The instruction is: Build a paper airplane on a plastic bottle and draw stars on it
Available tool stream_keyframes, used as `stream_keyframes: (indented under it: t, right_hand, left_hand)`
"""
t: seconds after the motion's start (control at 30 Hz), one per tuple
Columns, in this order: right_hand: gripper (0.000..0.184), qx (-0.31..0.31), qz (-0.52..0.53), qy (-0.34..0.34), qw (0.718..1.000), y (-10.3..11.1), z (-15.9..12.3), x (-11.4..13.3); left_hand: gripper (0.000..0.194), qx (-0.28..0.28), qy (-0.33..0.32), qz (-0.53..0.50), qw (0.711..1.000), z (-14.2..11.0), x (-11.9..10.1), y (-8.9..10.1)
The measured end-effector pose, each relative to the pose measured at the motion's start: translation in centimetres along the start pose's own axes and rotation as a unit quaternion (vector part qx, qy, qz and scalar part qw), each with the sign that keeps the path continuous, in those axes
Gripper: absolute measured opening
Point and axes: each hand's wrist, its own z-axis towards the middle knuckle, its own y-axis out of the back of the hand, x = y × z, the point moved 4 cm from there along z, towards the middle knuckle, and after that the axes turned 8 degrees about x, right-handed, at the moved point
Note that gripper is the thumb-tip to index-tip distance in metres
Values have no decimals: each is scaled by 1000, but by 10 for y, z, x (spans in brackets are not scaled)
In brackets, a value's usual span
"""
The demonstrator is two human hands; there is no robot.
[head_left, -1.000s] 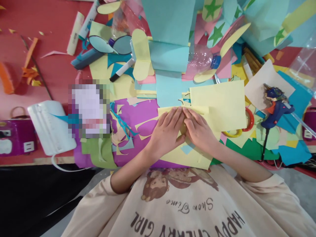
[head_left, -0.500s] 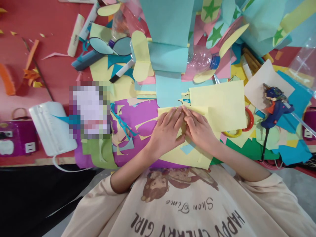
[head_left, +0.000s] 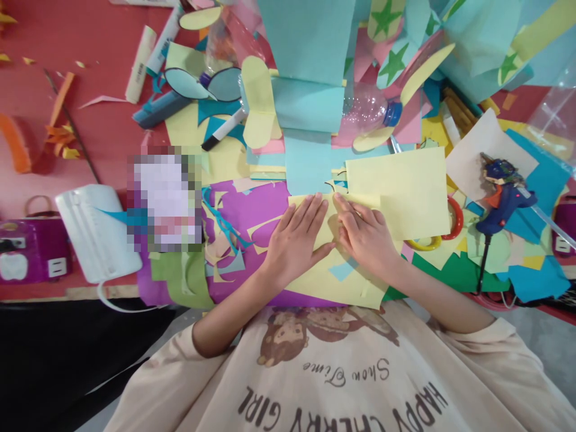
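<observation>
My left hand (head_left: 297, 237) lies flat, fingers stretched out, on a pale yellow paper sheet (head_left: 342, 282) near the table's front edge. My right hand (head_left: 365, 235) rests beside it on the same sheet, fingers extended and pressed down along a fold. The two hands are a little apart at the fingertips. A second yellow sheet (head_left: 400, 189) lies just beyond my right hand. A purple sheet (head_left: 252, 210) lies under the yellow one to the left.
Coloured paper scraps cover the red table (head_left: 90, 132). A blue glue gun (head_left: 504, 201) lies at right, a clear plastic bottle (head_left: 369, 108) and a black marker (head_left: 222, 129) at the back, a white box (head_left: 92, 231) and purple sockets (head_left: 27, 252) at left.
My left hand has slid slightly left and flattened, opening a small gap between the two hands. The right hand stays pressed on the yellow sheet.
</observation>
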Motion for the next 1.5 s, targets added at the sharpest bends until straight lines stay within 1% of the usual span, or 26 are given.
stream_keyframes:
  t: [0.13,0.3,0.43,0.53,0.67,0.87,1.0,1.1,1.17,1.23,1.3,1.4,1.5]
  right_hand:
    - [18,8,0,-7,1000,5,-2,-4]
    - [27,34,8,-40,999,7,-14,-15]
    - [29,17,-17,-71,997,11,-26,-27]
    - [37,10,-26,-89,996,14,-31,-34]
    - [49,16,-8,-106,994,15,-35,-40]
    - [41,14,14,-108,994,12,-35,-40]
    - [37,1,24,-114,993,8,-35,-41]
    - [44,-8,32,-122,992,6,-35,-41]
    - [46,-14,35,-116,993,6,-36,-41]
    - [44,-17,41,-103,994,8,-38,-40]
    - [43,-17,64,-90,994,11,-42,-41]
    - [46,-27,90,-96,991,16,-50,-45]
    - [53,-29,82,-123,989,18,-58,-51]
  left_hand:
    - [69,11,11,-18,1000,2,0,2]
    - [66,22,41,-37,998,-1,5,7]
    - [64,24,59,-25,998,-8,12,15]
    - [63,34,70,-18,997,-13,19,19]
    - [63,34,79,-14,996,-20,28,20]
    - [61,22,68,-17,997,-22,31,22]
    - [48,16,62,-12,998,-10,34,34]
    - [36,36,55,7,998,9,33,42]
    - [32,54,38,30,997,25,29,43]
    - [28,81,10,59,995,39,22,40]
    - [24,91,-10,87,992,49,16,38]
    - [20,82,-35,106,990,55,17,39]
    - [19,68,-47,88,993,51,29,44]
